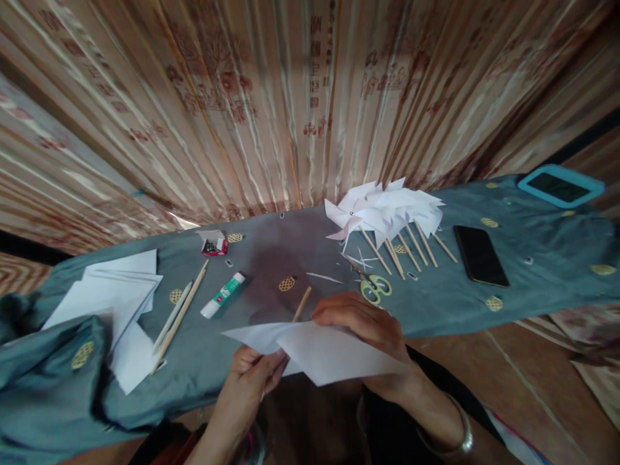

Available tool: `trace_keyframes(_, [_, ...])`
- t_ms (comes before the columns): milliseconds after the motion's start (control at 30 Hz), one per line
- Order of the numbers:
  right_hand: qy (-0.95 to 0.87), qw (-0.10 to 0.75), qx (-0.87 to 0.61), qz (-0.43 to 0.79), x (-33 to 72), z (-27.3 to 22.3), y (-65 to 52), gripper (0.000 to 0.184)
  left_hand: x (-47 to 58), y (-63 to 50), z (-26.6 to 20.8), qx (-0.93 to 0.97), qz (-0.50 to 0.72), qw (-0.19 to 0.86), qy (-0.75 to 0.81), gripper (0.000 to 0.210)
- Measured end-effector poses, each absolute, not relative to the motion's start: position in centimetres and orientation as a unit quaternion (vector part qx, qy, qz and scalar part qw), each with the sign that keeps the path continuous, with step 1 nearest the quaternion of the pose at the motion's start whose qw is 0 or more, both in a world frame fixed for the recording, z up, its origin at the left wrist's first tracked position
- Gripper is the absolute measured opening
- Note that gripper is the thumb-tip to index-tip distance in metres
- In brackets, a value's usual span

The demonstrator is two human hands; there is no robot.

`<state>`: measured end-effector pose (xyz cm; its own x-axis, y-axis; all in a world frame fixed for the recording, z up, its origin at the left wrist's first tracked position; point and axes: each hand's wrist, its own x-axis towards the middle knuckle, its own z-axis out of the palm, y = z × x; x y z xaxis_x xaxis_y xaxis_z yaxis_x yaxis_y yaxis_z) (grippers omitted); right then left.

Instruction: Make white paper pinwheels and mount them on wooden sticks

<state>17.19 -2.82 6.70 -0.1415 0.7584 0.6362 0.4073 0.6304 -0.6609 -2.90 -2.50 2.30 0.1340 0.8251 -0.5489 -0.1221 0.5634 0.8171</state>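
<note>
- While the left hand (256, 372) pinches the near left part of a folded white paper (334, 352), the right hand (363, 320) curls over its far right edge; both hands are closed on it, apparently so that the light sheet cannot flap. It is to the right of the glue stick (223, 295) and nearer the person.
- A wooden stick (303, 303) juts out beyond that paper; its near end is hidden, so I cannot tell which hand supports it.
- Left of the glue stick, a pale rod (173, 316) lies along a wooden rod (186, 312), and farther left white sheets (111, 284) overlap loosely, probably for easy reach.
- Well right of the glue stick, scissors (376, 289) point their handles nearer, handy for lifting, beside paper scraps (361, 258).
- Farther right, a phone (481, 255) lies flat, seemingly out of the way.
- Just beyond the glue stick, a small box (214, 246) stands open, leaving its dark contents accessible.
- Beyond and right of it, paper pinwheels (382, 210) overlap in a row, perhaps to save room.
</note>
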Motion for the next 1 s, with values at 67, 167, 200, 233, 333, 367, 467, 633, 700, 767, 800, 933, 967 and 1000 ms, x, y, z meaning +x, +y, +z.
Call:
trace_keyframes(67, [-0.726, 0.529, -0.407, 0.163, 17.3, 6.6, -2.7, 0.013, -2.8, -2.6, 2.4, 0.303, 0.339, 0.685, 0.569, 0.036])
trace_keyframes(167, [-0.721, 0.53, -0.42, 0.151, 17.4, 6.6, -2.7, 0.012, -2.5, -2.6, 2.7, 0.282, 0.321, 0.692, 0.582, 0.039])
trace_keyframes(200, [-0.722, 0.528, -0.421, 0.15, 17.4, 6.6, -2.7, 0.012, -2.4, -2.7, 2.8, 0.283, 0.322, 0.693, 0.58, 0.04])
trace_keyframes(233, [-0.721, 0.528, -0.422, 0.149, 17.4, 6.6, -2.7, 0.012, -2.3, -2.7, 2.8, 0.284, 0.323, 0.695, 0.577, 0.041])
trace_keyframes(333, [-0.713, 0.53, -0.434, 0.152, 17.5, 6.4, -2.6, 0.012, -2.2, -2.7, 2.8, 0.288, 0.313, 0.707, 0.565, 0.044])
trace_keyframes(367, [-0.709, 0.531, -0.439, 0.151, 17.5, 6.3, -2.6, 0.012, -2.2, -2.7, 2.8, 0.289, 0.305, 0.712, 0.562, 0.046])
trace_keyframes(467, [-0.703, 0.535, -0.444, 0.15, 17.5, 6.2, -2.6, 0.013, -2.4, -2.6, 2.6, 0.307, 0.292, 0.719, 0.551, 0.045])
trace_keyframes(633, [-0.702, 0.538, -0.439, 0.159, 17.5, 6.1, -2.6, 0.014, -2.6, -2.7, 2.4, 0.352, 0.291, 0.716, 0.528, 0.048])
trace_keyframes(700, [-0.702, 0.536, -0.44, 0.161, 17.5, 6.1, -2.6, 0.015, -2.6, -2.8, 2.4, 0.364, 0.29, 0.712, 0.526, 0.049])
trace_keyframes(767, [-0.701, 0.535, -0.441, 0.167, 17.6, 5.9, -2.7, 0.016, -2.7, -2.9, 2.3, 0.375, 0.288, 0.708, 0.525, 0.049])
trace_keyframes(800, [-0.7, 0.534, -0.443, 0.169, 17.6, 5.9, -2.7, 0.016, -2.7, -2.9, 2.3, 0.379, 0.287, 0.707, 0.523, 0.049])
trace_keyframes(933, [-0.696, 0.532, -0.451, 0.17, 17.7, 5.6, -2.8, 0.016, -2.7, -3.0, 2.4, 0.384, 0.289, 0.702, 0.525, 0.049])
trace_keyframes(967, [-0.697, 0.533, -0.45, 0.17, 17.7, 5.7, -2.9, 0.017, -2.7, -3.0, 2.4, 0.382, 0.29, 0.701, 0.529, 0.049])
trace_keyframes(1000, [-0.697, 0.534, -0.448, 0.17, 17.7, 5.7, -2.9, 0.017, -2.7, -3.0, 2.4, 0.378, 0.29, 0.698, 0.534, 0.048])
